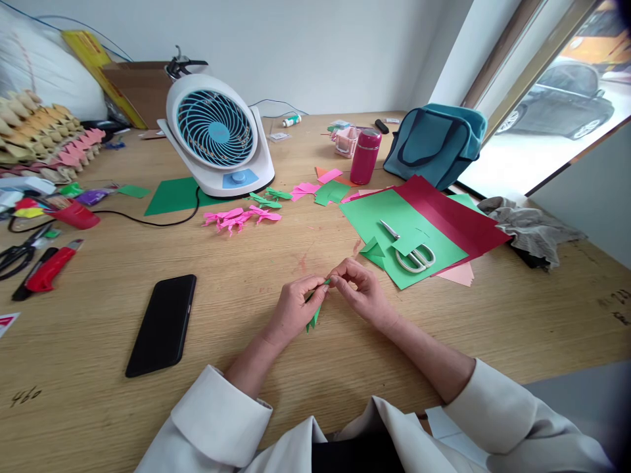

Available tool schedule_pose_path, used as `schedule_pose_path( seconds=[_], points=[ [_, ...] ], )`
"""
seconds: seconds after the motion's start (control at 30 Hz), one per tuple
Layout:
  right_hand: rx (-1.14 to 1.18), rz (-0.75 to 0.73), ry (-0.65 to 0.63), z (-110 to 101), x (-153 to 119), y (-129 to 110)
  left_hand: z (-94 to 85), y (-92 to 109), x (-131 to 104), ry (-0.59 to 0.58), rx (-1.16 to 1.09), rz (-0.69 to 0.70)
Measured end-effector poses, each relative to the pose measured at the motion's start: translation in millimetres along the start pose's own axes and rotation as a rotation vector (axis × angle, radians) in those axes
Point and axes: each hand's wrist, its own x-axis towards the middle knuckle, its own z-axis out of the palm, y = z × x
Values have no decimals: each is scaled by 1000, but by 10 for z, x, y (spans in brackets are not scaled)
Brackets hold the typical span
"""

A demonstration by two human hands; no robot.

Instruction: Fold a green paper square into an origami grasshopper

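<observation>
Between my two hands is a folded green paper piece (316,318), its pointed ends hanging below my left fingers. My left hand (297,303) pinches it between thumb and fingers. The fingertips of my right hand (362,293) are closed on its upper end; my fingers hide part of the folds. To the right lie a folded green paper (374,250), a light green sheet (355,213) and scissors (417,260) partly under a small green paper piece (410,242). Farther back are pink folded paper figures (236,218) and green folded paper figures (266,199).
A white fan (217,131) stands at the back left, its cord running left across the table. A black phone (162,325) lies left of my hands, beyond it a red utility knife (52,266). Dark red sheets (448,217), a magenta flask (365,156) and a teal bag (434,144) are to the right.
</observation>
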Motion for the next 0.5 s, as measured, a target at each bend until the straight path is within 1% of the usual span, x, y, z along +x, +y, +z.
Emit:
schedule_pose_path(
  seconds=[0.23, 0.3, 0.4, 0.5],
  points=[
    [23, -16, -36, 12, 3, 4, 5, -16, -13, -12, -18, -21],
    [-2, -32, -2, 11, 2, 28, -1, -7, -10, 11, -68, -21],
    [-17, -48, 75, -6, 7, 56, -24, 10, 6, 93, -137, -27],
    [-52, -100, 142, -38, 25, 43, -33, 2, 22, 160, -185, -83]
  ],
)
